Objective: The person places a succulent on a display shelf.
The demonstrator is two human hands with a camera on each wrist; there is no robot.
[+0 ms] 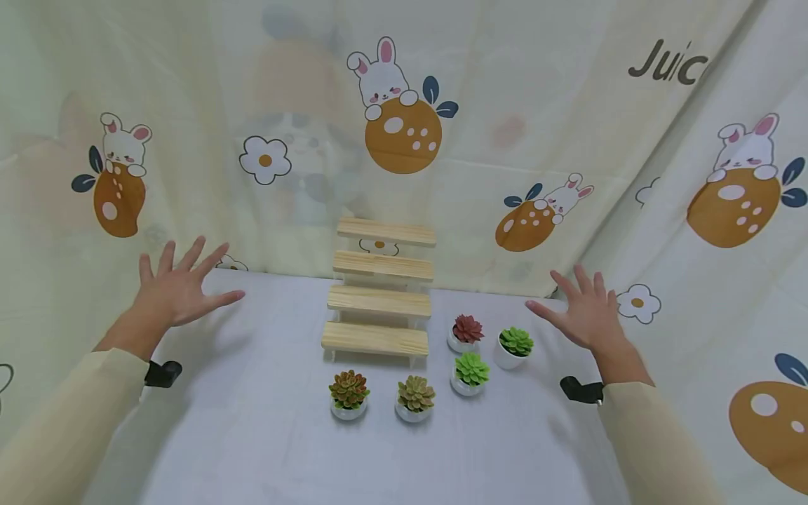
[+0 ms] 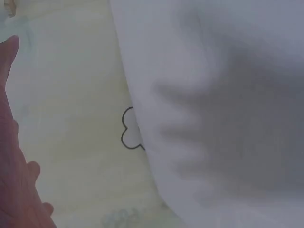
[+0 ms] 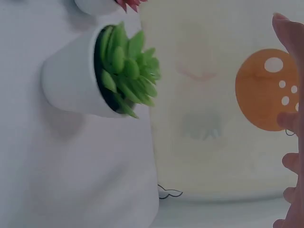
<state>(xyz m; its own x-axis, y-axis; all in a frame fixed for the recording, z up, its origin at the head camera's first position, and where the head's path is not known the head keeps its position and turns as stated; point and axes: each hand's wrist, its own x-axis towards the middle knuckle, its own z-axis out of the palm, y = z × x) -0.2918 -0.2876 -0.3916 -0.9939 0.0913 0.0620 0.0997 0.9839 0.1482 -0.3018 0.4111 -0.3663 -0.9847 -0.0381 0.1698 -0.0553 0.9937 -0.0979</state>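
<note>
A small wooden stepped shelf with several bare steps stands at the back middle of the white table. In front of it sit several small potted succulents in white pots: a reddish-green one, a tan one, a bright green one, a dark red one and a green one. My left hand hovers with fingers spread over the table's left side, holding nothing. My right hand hovers spread to the right of the green pot, also holding nothing.
A cloth backdrop printed with rabbits and oranges encloses the table at the back and both sides. Both arms wear cream sleeves with black wrist mounts.
</note>
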